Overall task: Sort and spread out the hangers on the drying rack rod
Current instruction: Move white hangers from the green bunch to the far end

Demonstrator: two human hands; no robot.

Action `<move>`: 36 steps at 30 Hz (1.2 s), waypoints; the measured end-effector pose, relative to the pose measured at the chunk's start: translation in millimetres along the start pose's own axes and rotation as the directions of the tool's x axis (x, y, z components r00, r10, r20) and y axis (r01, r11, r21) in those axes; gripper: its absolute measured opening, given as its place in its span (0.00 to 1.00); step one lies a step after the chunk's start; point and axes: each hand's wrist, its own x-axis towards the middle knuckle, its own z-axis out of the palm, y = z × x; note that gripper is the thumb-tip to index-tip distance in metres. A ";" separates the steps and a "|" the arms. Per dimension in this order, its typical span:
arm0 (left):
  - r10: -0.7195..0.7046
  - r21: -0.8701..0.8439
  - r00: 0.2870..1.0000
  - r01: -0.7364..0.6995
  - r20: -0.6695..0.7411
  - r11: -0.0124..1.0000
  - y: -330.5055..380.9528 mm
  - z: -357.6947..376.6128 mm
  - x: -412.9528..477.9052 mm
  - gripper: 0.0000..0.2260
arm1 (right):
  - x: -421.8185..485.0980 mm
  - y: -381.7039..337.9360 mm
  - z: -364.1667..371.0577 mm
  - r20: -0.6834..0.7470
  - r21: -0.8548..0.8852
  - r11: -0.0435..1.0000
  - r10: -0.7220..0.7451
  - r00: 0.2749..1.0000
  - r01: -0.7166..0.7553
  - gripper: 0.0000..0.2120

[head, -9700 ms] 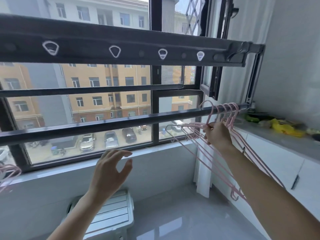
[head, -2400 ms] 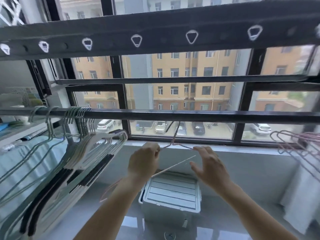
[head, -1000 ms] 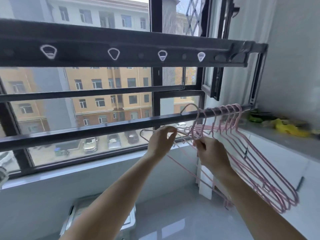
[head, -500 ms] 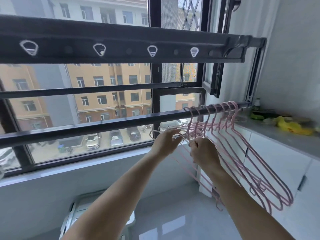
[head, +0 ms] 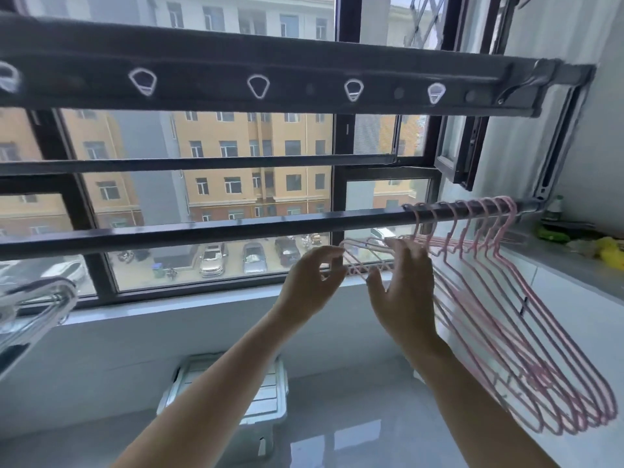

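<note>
Just right of the left hand [head: 314, 285], which pinched the shoulder tip of the leftmost pink hanger [head: 363, 245], the right hand [head: 405, 295] stood released, fingers spread; above and right of it the other pink hangers [head: 486, 231] hung bunched on the drying rack rod [head: 236, 228]

This is a home's glassed-in laundry balcony, high above the street. Just inside the window [head: 339, 146] a drying rod [head: 202, 233] runs across it, carrying pink hangers [head: 491, 231] near the window's right end, with a perforated rack bar [head: 304, 62] above. Beyond the window are apartment blocks [head: 236, 157] and parked cars [head: 211, 260]. A white cabinet [head: 574, 319] stands right of the window, and a plastic box [head: 266, 393] sits beneath it on a glossy floor [head: 354, 420].
</note>
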 end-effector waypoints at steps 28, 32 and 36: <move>-0.230 0.755 0.747 0.652 -0.624 0.068 -97.6 -315.9 -181.2 0.16 | -85.1 -223.7 123.3 0.345 0.568 0.794 -0.468 0.813 0.217 0.20; -0.213 0.772 0.767 0.631 -0.605 0.080 -99.4 -317.6 -180.0 0.15 | -86.2 -220.4 125.0 0.351 0.560 0.800 -0.464 0.813 0.215 0.20; -0.187 0.764 0.780 0.625 -0.598 0.162 -95.6 -318.4 -173.5 0.14 | -85.1 -215.9 126.9 0.371 0.544 0.813 -0.453 0.811 0.205 0.20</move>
